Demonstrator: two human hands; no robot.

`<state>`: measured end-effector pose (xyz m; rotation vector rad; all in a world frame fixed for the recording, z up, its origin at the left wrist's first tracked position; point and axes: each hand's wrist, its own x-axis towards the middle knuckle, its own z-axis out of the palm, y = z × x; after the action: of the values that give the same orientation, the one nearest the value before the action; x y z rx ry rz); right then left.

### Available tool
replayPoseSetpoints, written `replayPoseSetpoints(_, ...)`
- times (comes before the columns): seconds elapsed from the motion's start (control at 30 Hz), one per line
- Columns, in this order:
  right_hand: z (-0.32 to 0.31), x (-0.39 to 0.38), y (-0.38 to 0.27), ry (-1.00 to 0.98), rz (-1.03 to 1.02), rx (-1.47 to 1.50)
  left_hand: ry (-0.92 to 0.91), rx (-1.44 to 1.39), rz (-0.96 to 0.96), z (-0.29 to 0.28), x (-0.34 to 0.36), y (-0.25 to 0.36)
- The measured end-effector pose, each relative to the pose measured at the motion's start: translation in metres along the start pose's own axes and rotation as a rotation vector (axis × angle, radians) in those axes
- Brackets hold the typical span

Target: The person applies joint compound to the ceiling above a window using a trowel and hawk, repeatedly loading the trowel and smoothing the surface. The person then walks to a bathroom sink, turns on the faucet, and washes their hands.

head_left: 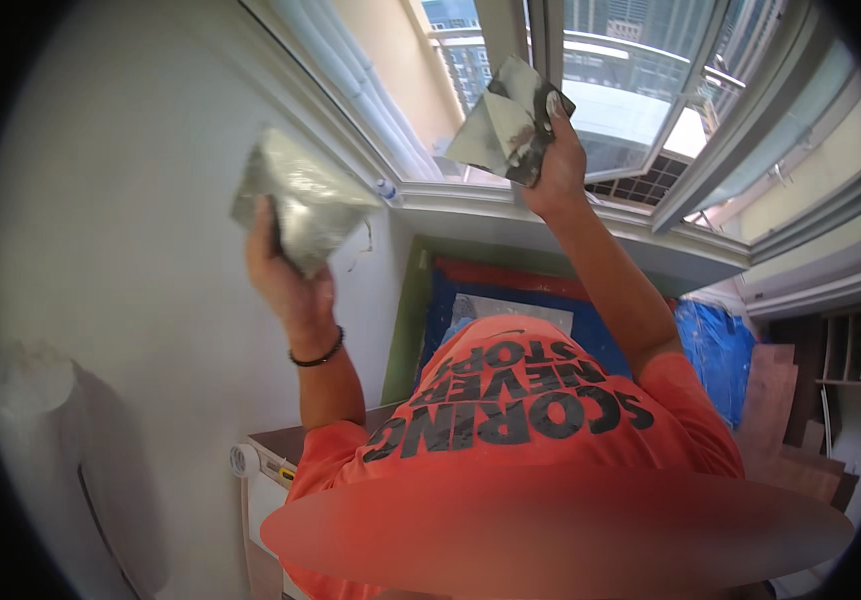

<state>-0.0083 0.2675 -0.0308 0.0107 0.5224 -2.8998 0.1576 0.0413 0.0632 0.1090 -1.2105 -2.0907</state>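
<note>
In my raised left hand (288,285) is a thin, square, shiny metal plate (305,195), gripped along its lower edge with the thumb on its face. The plate is a little blurred and is held in front of the white wall (170,270). Farther right and higher, my right hand (556,172) grips a second square metal plate (495,125) by its right side, with the window behind it. White, putty-like smears and dark patches mark that plate. The two plates are apart from each other.
Ahead is a window frame (470,197) with a glass pane (630,120) standing open. A small bottle (387,190) rests at the sill's left end. Blue sheeting (713,350) covers part of the floor. A cabinet (270,495) with a tape roll (244,460) stands at lower left.
</note>
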Motion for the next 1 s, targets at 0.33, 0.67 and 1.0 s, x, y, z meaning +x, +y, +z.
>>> replayPoseSetpoints(0.33, 0.0, 0.005, -0.001, -0.014, -0.236, -0.264, -0.174, 0.212, -0.383, 0.006, 0.003, -0.12)
replayPoseSetpoints(0.67, 0.006, -0.02, 0.017, -0.076, -0.049, -1.383, -0.157, -0.035, -0.484, 0.024, 0.052, -0.177)
replayPoseSetpoints(1.0, -0.015, 0.003, 0.041, 0.16, -0.083, 0.028, -1.214, 0.293, 0.62, 0.015, 0.106, -0.177)
